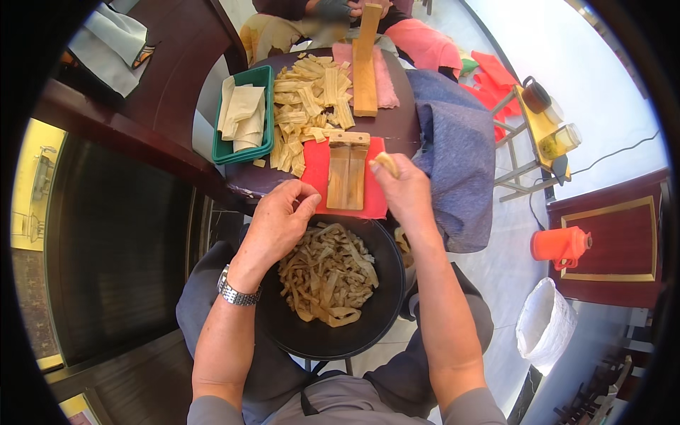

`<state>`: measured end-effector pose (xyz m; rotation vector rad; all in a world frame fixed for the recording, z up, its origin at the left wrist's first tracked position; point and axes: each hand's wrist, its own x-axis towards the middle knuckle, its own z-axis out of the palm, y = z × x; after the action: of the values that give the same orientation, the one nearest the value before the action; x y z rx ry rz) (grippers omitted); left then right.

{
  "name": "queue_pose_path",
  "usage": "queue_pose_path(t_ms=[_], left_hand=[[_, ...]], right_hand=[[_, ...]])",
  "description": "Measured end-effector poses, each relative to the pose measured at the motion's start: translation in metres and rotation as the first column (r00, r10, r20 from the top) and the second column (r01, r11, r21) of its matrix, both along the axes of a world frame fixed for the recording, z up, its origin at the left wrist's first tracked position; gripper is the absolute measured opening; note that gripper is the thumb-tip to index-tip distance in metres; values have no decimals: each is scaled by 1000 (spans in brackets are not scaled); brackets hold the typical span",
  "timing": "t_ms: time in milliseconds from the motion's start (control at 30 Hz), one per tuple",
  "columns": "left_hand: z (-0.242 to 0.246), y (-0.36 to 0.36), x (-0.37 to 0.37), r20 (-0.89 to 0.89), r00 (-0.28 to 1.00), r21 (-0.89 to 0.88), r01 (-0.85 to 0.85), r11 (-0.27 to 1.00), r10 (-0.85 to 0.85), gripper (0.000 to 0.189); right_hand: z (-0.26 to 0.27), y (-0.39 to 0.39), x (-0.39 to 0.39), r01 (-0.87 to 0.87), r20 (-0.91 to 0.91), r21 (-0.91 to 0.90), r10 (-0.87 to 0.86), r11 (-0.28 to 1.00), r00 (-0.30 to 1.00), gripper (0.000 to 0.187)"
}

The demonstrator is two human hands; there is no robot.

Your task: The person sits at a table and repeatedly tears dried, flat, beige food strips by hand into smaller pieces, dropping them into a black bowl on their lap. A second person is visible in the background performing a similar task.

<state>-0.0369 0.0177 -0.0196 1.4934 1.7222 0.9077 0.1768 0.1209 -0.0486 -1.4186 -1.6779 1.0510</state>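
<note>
My right hand [406, 186] grips a small pale-yellow piece [388, 163], apparently one of the dried strips, beside the upper right of a grooved wooden block [348, 178]. That block has a raised crosspiece at its far end and lies on a red cloth [316, 183] at the table's near edge. Over the cloth's left corner, my left hand [281, 218] has curled fingers, thumb close to forefinger; whether anything is pinched there is hidden. Below both hands, a black basin [385, 313] holds a heap of thin brownish strips [329, 271].
Flat yellow strips [303, 101] are piled on the dark round table [393, 130], beside stacked green plastic baskets [270, 114] holding folded cloth. A tall wooden piece [365, 69] stands on a pink towel. Another person's hands [350, 8] are across the table. Blue-grey fabric [457, 164] drapes at right.
</note>
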Motion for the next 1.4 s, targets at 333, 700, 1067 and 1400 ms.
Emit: queue_pose_path(t_ms=[333,700,1067,1400], left_hand=[[11,-13,27,535,844,-336,179,925,30,19],[12,-35,78,931,182,-353,231,907,316,52],[25,-24,51,925,236,-350,217,911,299,34],[24,-26,45,894,386,-335,241,911,227,27]], right_hand=[[51,-35,28,-22,86,159,9,987,996,26],[59,-86,7,-489,262,627,427,606,865,28],[67,-105,6,-555,200,686,611,471,766,22],[71,-98,3,-487,-98,573,645,659,758,22]])
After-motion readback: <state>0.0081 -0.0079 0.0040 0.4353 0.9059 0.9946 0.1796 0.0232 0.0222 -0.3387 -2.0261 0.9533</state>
